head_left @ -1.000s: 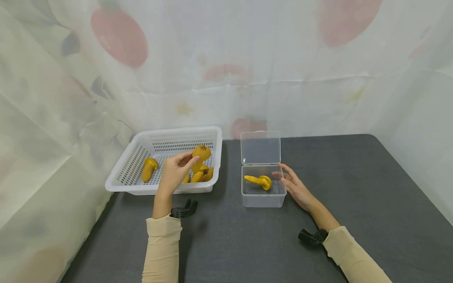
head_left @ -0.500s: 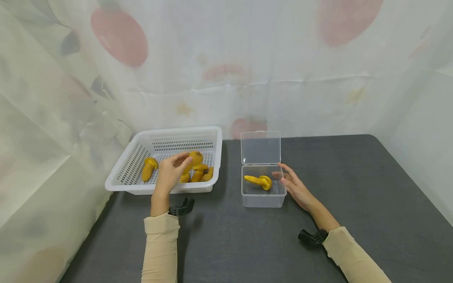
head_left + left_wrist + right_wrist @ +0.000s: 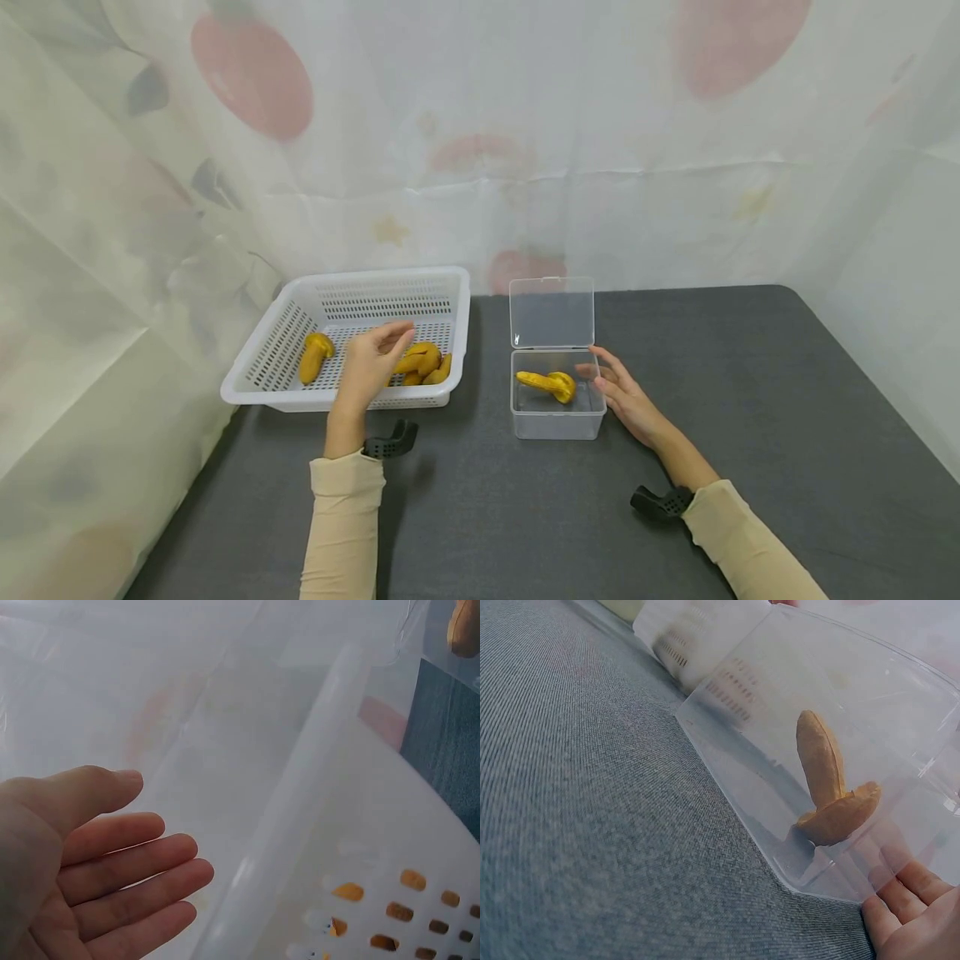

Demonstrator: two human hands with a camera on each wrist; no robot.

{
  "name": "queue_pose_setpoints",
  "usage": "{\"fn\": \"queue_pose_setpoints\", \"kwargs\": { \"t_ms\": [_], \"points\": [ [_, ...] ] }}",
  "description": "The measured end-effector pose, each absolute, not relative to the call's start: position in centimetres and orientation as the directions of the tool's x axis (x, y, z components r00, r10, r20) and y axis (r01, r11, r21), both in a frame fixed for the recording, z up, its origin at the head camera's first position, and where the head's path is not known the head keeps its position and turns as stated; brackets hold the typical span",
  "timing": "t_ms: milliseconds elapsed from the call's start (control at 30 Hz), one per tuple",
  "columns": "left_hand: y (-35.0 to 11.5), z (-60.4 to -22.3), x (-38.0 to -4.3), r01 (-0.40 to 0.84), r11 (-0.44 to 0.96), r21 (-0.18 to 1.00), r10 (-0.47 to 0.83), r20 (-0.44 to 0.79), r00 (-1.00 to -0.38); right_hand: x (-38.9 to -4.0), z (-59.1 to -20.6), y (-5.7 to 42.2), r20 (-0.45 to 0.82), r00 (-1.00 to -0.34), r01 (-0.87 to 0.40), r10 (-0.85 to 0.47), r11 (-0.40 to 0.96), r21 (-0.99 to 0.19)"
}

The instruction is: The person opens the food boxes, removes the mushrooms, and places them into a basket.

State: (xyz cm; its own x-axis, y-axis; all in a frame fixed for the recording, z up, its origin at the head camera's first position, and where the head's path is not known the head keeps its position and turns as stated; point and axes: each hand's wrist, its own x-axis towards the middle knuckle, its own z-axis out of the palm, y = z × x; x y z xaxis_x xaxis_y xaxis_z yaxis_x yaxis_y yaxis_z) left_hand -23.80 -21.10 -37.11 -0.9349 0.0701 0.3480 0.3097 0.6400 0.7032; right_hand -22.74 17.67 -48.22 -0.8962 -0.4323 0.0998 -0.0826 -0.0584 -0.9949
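Note:
My left hand (image 3: 375, 358) hovers over the front of the white perforated basket (image 3: 242, 392), thumb and fingers extended; the left wrist view shows nothing between them. Just right of its fingertips, several yellow mushrooms (image 3: 426, 360) lie heaped, partly hidden by the hand. A separate yellow mushroom (image 3: 315, 358) lies in the basket's left part. My right hand (image 3: 626, 400) rests its extended fingers against the right wall of the clear plastic box (image 3: 558, 427). Inside that box a yellow mushroom (image 3: 825, 769) lies on its side, its cap toward the right hand.
The clear lid (image 3: 552, 312) of the box stands raised at its back edge. A dark grey tabletop (image 3: 495, 508) lies under both containers, with a strip of it between them. A patterned curtain (image 3: 420, 225) hangs behind the table and along the left side.
My left hand lowered a yellow mushroom into the basket and let go; it now lies on the heap. The fingers have straightened. The right hand and box have stayed put.

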Motion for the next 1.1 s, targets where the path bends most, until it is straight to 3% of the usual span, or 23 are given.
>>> {"fn": "queue_pose_setpoints", "kwargs": {
  "t_ms": [333, 1100],
  "points": [
    [-19.3, -36.8, -23.5, 0.401, 0.633, 0.662, 0.142, 0.409, -0.901, -22.8, -48.3, 17.8, 0.112, -0.893, -0.098, -0.436, -0.054, -0.994],
    [-14.2, -37.0, -22.5, 0.516, 0.595, 0.617, 0.359, 0.370, -0.857, -22.7, -48.3, 17.8, 0.127, -0.889, -0.113, -0.439, -0.058, -0.992]
  ]
}}
